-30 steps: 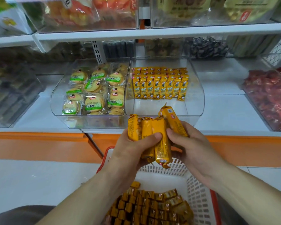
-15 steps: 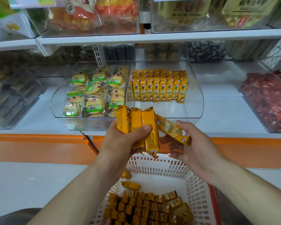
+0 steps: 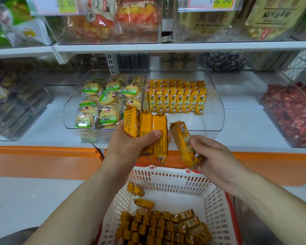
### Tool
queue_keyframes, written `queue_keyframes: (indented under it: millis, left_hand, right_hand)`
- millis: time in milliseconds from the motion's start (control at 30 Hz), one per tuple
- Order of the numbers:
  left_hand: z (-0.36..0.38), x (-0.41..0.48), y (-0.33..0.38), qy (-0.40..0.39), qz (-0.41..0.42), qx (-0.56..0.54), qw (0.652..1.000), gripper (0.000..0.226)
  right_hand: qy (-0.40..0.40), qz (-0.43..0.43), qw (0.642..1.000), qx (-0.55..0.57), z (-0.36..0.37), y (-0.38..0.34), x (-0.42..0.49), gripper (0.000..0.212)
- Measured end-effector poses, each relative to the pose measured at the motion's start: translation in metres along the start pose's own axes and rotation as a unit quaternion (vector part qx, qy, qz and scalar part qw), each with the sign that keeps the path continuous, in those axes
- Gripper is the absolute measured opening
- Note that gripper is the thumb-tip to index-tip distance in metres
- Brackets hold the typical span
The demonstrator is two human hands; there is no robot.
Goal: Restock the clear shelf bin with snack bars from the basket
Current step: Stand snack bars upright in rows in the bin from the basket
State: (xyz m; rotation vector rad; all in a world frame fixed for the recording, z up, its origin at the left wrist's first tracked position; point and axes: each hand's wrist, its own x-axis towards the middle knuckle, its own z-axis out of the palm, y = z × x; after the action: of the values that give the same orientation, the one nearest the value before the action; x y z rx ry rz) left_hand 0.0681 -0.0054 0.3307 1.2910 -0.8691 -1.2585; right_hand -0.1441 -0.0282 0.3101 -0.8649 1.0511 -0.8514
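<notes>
Just in front of the bin (image 3: 217, 110), my left hand (image 3: 131, 145) grips three bars (image 3: 148, 128) side by side. My right hand (image 3: 217, 161) pinches a fourth bar (image 3: 184, 142) beside them. The bin holds upright bars (image 3: 177, 99) at its back, perhaps two rows. Below the bin, the basket (image 3: 166, 179) holds loose bars (image 3: 162, 225). Touching the bin's left side, a biscuit bin (image 3: 69, 114) is well filled.

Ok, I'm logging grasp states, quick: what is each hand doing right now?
Left hand: fingers curled round three snack bars.
Right hand: pinching a single snack bar.
</notes>
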Motion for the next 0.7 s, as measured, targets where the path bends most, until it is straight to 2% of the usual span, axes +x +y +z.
queue_keyframes:
  millis: [67, 167, 233, 300, 367, 500, 633, 700]
  left_hand:
    - [-0.006, 0.005, 0.005, -0.003, 0.003, 0.014, 1.0, 0.078]
    - [-0.016, 0.01, 0.011, -0.005, 0.003, 0.032, 0.999, 0.076]
    - [-0.022, 0.014, 0.014, 0.005, 0.014, 0.053, 0.998, 0.069]
    - [-0.029, 0.017, 0.016, 0.02, 0.03, 0.075, 0.997, 0.059]
    - [-0.035, 0.019, 0.016, 0.033, 0.038, 0.087, 0.995, 0.053]
    - [-0.048, 0.021, 0.014, 0.047, 0.039, 0.094, 0.994, 0.047]
    - [-0.058, 0.025, 0.009, 0.055, 0.045, 0.111, 0.991, 0.039]
    - [-0.061, 0.028, 0.006, 0.066, 0.04, 0.113, 0.991, 0.042]
  right_hand:
    - [-0.015, -0.014, 1.0, 0.013, 0.0, -0.007, -0.003, 0.025]
    - [-0.04, -0.029, 0.999, -0.003, 0.002, -0.022, -0.001, 0.054]
    - [-0.049, -0.036, 0.998, -0.034, 0.007, -0.036, 0.01, 0.046]
    - [-0.013, -0.049, 0.997, -0.064, 0.013, -0.05, 0.034, 0.036]
    - [0.036, -0.084, 0.986, -0.136, 0.021, -0.062, 0.068, 0.037]
    - [0.09, -0.156, 0.937, -0.3, 0.039, -0.064, 0.148, 0.063]
    - [0.124, -0.235, 0.845, -0.465, 0.058, -0.049, 0.211, 0.046]
    - [0.136, -0.243, 0.828, -0.487, 0.064, -0.04, 0.234, 0.032]
